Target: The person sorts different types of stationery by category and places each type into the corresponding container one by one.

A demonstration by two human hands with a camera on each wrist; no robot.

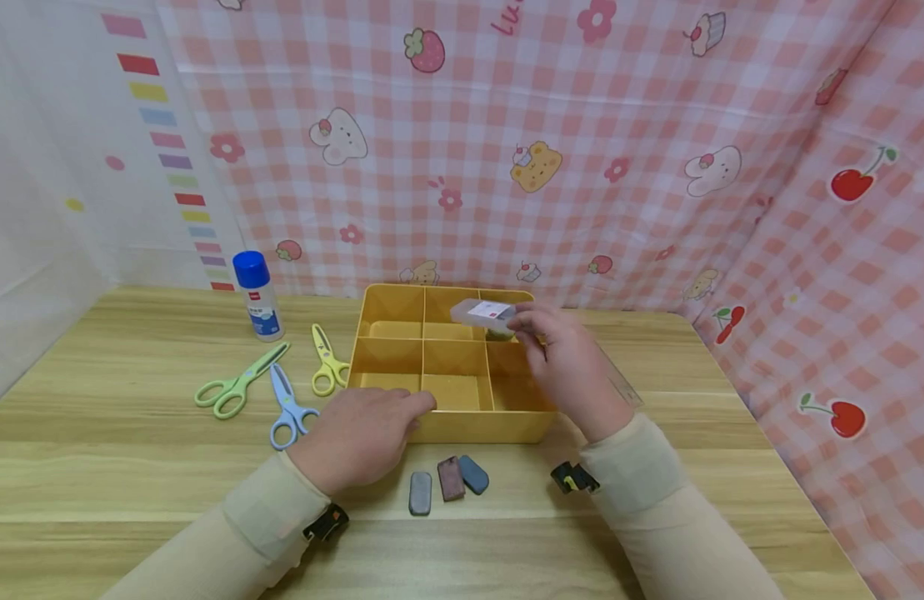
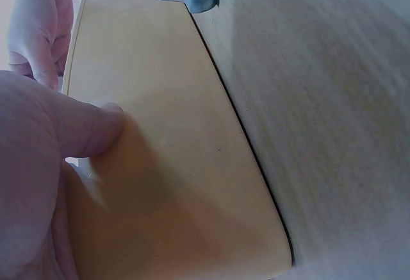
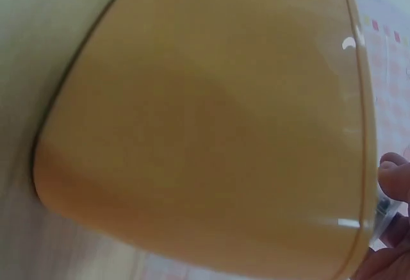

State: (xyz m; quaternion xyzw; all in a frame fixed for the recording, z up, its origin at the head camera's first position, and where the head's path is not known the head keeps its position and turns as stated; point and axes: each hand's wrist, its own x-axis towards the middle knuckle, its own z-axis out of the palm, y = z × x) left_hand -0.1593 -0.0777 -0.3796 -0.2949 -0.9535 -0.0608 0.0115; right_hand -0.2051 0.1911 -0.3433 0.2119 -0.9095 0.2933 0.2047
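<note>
Two pale sleeves (image 1: 229,542) lie nearest, cut off by the bottom edge. One pink checked cloth (image 1: 476,225) fills the top, running out of frame. Mid-frame, on one wooden table (image 1: 117,467), stands one yellow box (image 1: 476,427) with six compartments; a greenish thing (image 1: 499,335) in the back right one is too covered to name. Below centre, the left hand (image 1: 364,433) grips the box's front rim, thumb against the outer wall, other fingertips hidden. Right of centre, the right hand (image 1: 574,371) pinches one clear case (image 1: 472,313) above the back compartments; its fingers cover the near end. Behind that hand, a see-through strip (image 1: 619,375) is mostly hidden. Left of the box are three scissors (image 1: 237,388) and one blue-capped bottle (image 1: 257,296), its label too small to read. Three small blocks (image 1: 451,479) lie at lower centre, two touching.
</note>
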